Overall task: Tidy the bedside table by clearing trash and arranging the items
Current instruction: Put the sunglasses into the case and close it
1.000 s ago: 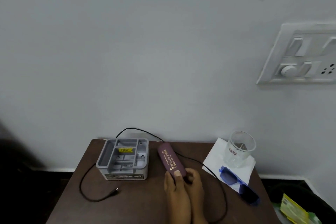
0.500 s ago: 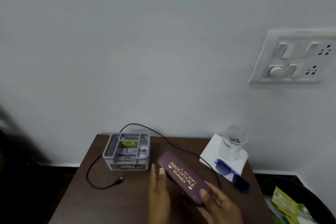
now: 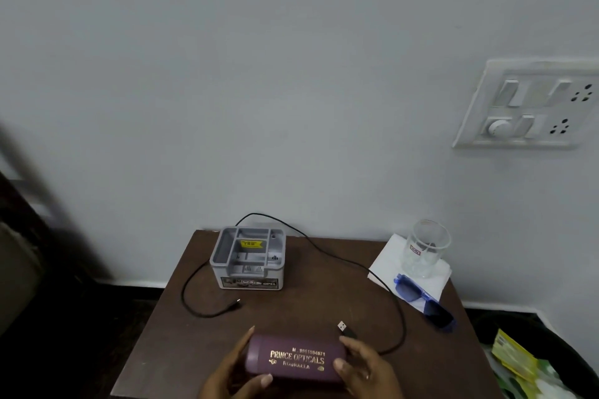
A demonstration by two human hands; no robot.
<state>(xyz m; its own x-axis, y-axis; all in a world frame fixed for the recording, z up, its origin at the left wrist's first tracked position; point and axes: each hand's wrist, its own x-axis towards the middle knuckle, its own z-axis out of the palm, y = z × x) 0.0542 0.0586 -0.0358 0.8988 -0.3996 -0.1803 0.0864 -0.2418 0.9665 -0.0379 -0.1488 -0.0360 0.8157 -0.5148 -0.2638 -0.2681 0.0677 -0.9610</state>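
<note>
Maroon with gold lettering, the spectacle case (image 3: pixel 295 359) sits lengthwise between both my hands at the near edge of the counter (image 3: pixel 291 311), its lid closed. My left hand (image 3: pixel 227 371) curls its fingers round the left end, thumb at the front. My right hand (image 3: pixel 366 369) clasps the right end the same way.

I judge this to be the arranging step. The case wants opening, and the blue glasses (image 3: pixel 411 291), lying partly on the white napkin (image 3: pixel 384 264) well off to the right, belong inside it. That calls for freeing one hand to fetch them.

Whether the case holds anything I cannot tell. The grey organiser (image 3: pixel 248 257) at the back shows bare compartments apart from a yellow sticker. The tumbler (image 3: pixel 424 249) on the napkin looks empty. A black cable (image 3: pixel 403 324) sprawls loose across the counter. The bin (image 3: pixel 551 347) beside it holds yellow and green wrappers.
</note>
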